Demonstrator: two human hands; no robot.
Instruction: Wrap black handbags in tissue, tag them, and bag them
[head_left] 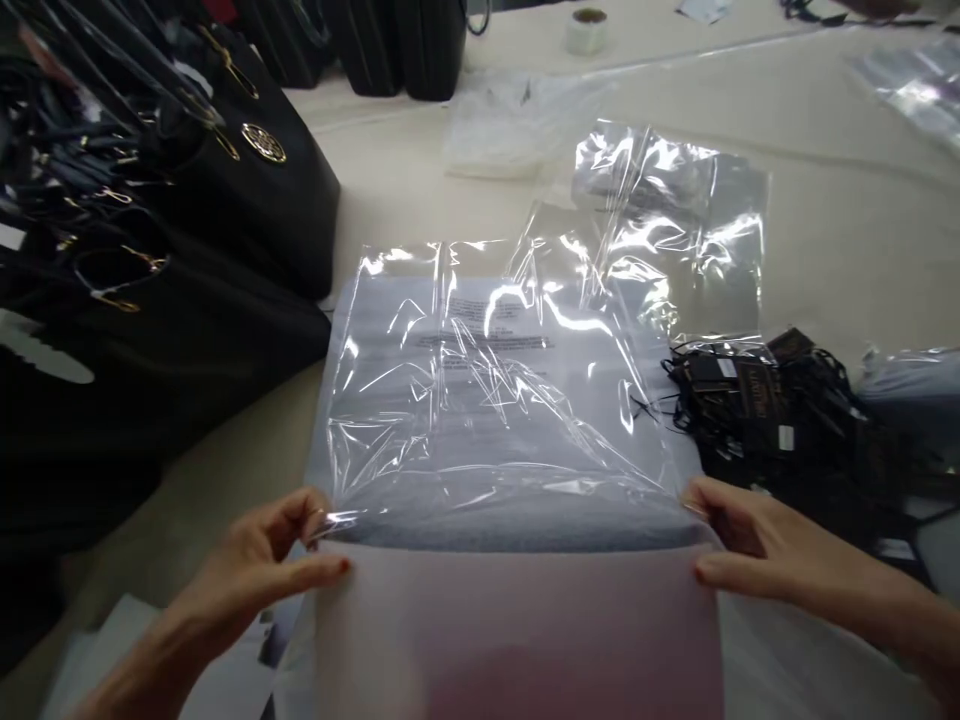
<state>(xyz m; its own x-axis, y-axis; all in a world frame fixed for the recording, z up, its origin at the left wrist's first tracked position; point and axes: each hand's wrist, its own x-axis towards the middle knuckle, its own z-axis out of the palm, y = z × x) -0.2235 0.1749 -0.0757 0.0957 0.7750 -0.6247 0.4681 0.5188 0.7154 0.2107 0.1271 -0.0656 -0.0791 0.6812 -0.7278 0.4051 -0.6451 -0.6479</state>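
Note:
A clear, shiny plastic bag [480, 400] lies over a grey-white printed bag [510, 320]. My left hand [277, 550] pinches the left end of the clear bag's near edge, with the thumb lying on a smooth pinkish-white panel [517, 630]. At the right end of that edge my right hand [750, 540] pinches in the same way. The panel's far edge meets the clear bag between my two hands. Whether the panel sits inside the plastic I cannot tell, and its near end runs out of view.
Black handbags [247, 180] with gold hardware crowd the left. Black tags with cords [757, 400] are heaped at the right. More clear plastic [675, 220] lies beyond the work, and a tape roll [587, 30] stands at the back of the pale table [825, 220].

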